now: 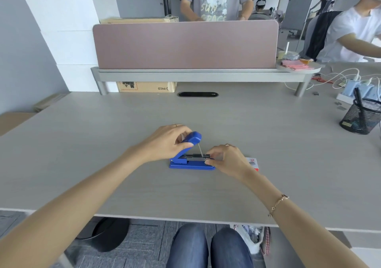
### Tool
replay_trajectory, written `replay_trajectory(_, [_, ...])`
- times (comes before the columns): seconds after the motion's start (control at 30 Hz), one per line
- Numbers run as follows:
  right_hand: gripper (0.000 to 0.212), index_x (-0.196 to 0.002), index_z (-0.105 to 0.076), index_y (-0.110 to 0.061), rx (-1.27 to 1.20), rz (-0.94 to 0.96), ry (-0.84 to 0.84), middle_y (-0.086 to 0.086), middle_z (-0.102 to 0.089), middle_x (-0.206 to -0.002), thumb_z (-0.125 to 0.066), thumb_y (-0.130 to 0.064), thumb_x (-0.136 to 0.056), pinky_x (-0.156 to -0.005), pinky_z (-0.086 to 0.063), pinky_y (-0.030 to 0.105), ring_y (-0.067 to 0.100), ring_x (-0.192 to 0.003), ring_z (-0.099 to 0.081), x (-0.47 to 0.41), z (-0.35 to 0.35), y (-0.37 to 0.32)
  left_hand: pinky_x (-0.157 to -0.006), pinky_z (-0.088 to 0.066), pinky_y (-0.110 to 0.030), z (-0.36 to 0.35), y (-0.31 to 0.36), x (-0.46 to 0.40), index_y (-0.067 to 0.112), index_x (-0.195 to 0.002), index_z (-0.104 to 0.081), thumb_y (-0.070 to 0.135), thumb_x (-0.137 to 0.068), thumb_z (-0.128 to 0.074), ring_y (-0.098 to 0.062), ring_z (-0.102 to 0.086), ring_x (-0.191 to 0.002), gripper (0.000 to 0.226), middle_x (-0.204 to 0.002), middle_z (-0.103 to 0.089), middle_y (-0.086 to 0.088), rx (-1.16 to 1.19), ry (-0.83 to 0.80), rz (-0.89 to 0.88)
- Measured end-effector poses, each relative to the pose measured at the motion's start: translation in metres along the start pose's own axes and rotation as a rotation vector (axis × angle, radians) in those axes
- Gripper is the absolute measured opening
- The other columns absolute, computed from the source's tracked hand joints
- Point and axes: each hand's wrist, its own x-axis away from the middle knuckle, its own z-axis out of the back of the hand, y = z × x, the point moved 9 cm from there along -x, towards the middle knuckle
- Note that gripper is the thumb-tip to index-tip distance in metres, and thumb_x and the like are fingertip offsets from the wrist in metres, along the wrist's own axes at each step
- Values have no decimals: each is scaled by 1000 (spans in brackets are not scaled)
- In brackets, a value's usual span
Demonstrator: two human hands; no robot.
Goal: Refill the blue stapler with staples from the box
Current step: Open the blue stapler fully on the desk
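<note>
Near the worktop's (123, 185) middle, my right hand (226, 160) pinches the front of the blue stapler's (191, 165) magazine; the staple box (253, 162) sits just behind it. My left hand (169, 142) grips the raised lid.

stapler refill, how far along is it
Done: the blue stapler sits on the desk with its top swung open, held up by the left hand. In hand: the right hand works at the front of the exposed channel. Left: closing the top. The staple box lies behind that hand.
</note>
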Motion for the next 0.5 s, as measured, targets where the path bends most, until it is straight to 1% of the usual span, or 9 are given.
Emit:
replay_trajectory(0.1, [22,-100,-68,-22,19,-6,-3,-4,-71,-95,-67,-30,-80,-78,-42,27,16,-100,-52,1,0,-1,-84,-49,-29,5,-7,3,20,-106,-58,32,-89,-62,-14,-61,-89,21,-97,-64,7,32,2,28])
replay_trajectory(0.23, [23,-101,-67,-21,62,-3,-16,-5,-70,-92,-66,-30,-80,-81,-45,29,15,-100,-52,0,-1,-2,-86,-51,-34,9,-13,5,19,-105,-58,30,-89,-63,-15,-62,-91,20,-100,-66,4,51,-12,43])
replay_trajectory(0.37, [23,-101,-66,-22,109,-1,-30,-12,-62,-82,-66,-32,-80,-81,-47,31,13,-97,-50,-3,-1,-2,-89,-51,-34,13,-21,7,20,-105,-57,28,-89,-63,-13,-63,-93,19,-103,-66,4,76,-44,61])
replay_trajectory(0.43, [24,-102,-65,-22,137,3,-43,-12,-61,-83,-65,-32,-80,-77,-45,28,15,-101,-51,-3,-2,-3,-89,-52,-34,17,-24,8,18,-105,-57,26,-89,-64,-12,-63,-93,19,-103,-67,4,103,-53,66])
replay_trajectory(0.5, [24,-102,-65,-21,154,2,-54,-8,-66,-87,-64,-32,-81,-78,-44,27,16,-104,-52,-3,-2,-5,-89,-52,-34,20,-28,9,17,-105,-57,23,-89,-65,-10,-64,-92,19,-101,-67,4,134,-69,75])
